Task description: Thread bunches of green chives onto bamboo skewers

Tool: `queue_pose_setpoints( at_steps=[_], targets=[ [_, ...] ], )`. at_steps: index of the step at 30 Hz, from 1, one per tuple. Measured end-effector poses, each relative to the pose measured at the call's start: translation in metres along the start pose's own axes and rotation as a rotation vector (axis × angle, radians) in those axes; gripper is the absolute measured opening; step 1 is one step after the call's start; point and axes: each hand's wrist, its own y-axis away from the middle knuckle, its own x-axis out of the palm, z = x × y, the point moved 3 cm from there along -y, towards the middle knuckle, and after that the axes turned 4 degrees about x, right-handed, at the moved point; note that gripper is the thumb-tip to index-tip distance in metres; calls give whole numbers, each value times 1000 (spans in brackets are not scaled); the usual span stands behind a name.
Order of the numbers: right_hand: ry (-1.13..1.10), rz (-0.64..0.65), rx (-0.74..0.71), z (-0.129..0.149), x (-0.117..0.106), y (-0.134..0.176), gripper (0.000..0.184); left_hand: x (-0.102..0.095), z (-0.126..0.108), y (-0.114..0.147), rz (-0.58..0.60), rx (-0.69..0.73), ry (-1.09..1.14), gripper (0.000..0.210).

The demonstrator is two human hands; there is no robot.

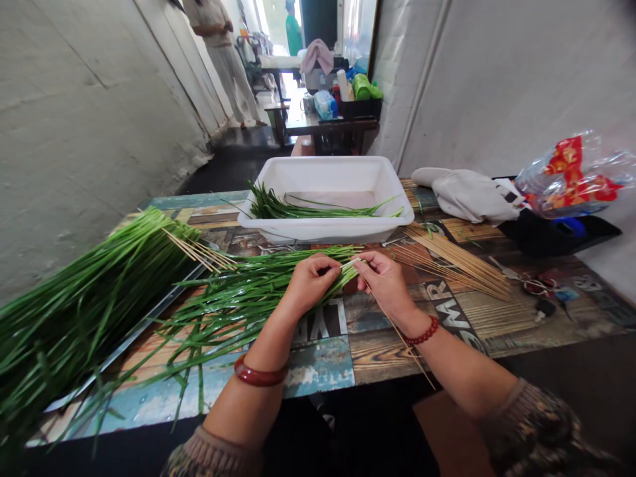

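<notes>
Green garlic chives (238, 291): a loose batch lies on the surface (377, 361), leaves fanned leftward, pale stem ends (346, 277) at the left hand (309, 281) and right hand (390, 285).
Pale ends: best kept level and side by side, so that each stalk is pierced at the same height.
Bamboo skewer (420, 368): slants from the right fingertips, under the wrist, past the near edge; its long tail needs room to swing freely.
Right grip: thumb and fingers pinched on the skewer near its upper end; a short hold should steer well, with fingertips kept out of the point's line.
Left grip: thumb and forefinger closed, seemingly on the stems; light pressure should spare the soft stalks.
Spare skewers (462, 265): spread at the right, handy for the right hand.
Chive heap (99, 278): at the left, skewer ends (201, 252) jutting from its right side; best kept apart from the loose leaves.
White tub (325, 232): beyond the hands, with more chives (308, 211) inside.
</notes>
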Motion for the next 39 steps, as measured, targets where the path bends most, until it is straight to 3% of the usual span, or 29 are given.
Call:
queue_pose_setpoints(
  at_steps=[13, 29, 39],
  targets=[
    [27, -5, -28, 4, 0, 3, 25, 4, -1, 1, 35, -24, 10, 22],
    [-7, -5, -33, 2, 2, 1, 24, 9, -5, -1, 9, 76, -149, 27],
    [-23, 6, -17, 4, 2, 2, 26, 8, -9, 0, 10, 71, -25, 21]
  ],
)
